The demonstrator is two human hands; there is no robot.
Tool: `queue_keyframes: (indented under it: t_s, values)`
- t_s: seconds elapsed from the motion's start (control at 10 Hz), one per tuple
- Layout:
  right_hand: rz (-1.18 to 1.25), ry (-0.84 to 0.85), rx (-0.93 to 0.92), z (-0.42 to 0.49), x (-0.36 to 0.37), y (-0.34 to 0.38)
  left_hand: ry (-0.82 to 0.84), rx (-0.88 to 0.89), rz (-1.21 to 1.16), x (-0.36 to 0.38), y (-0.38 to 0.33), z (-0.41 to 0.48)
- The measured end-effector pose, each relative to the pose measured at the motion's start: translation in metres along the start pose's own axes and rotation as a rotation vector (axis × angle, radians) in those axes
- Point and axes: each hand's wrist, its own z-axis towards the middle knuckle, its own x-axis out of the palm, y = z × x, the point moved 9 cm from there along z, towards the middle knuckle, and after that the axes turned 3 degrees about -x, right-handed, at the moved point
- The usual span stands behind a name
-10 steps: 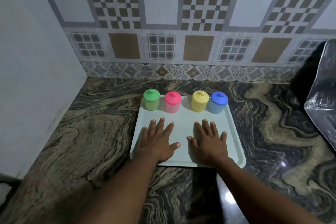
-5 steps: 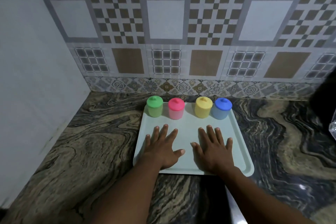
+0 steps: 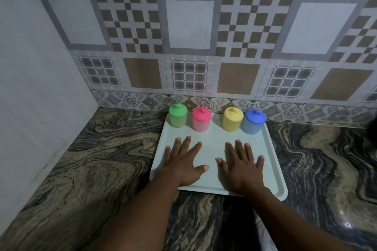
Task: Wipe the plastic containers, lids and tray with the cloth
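No cloth is in view, so wiping looks not yet begun. The left hand and right hand lie flat at the tray's 6 o'clock end, each grip wide, fingers spread, holding nothing. The green jar, pink jar, yellow jar and blue jar stand lidded along its 12 o'clock edge. The next move calls for fetching the cloth.

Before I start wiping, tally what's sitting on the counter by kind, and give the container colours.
Lidded containers: 4 (green, pink, yellow, blue)
Tray: 1
Total: 5
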Motion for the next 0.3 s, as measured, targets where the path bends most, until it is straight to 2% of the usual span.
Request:
queue_keyframes:
  t_s: [0.3]
  values:
    - [0.017,0.128,-0.014,0.014,-0.008,0.003,0.044,-0.033,0.003,-0.017,-0.007,-0.002]
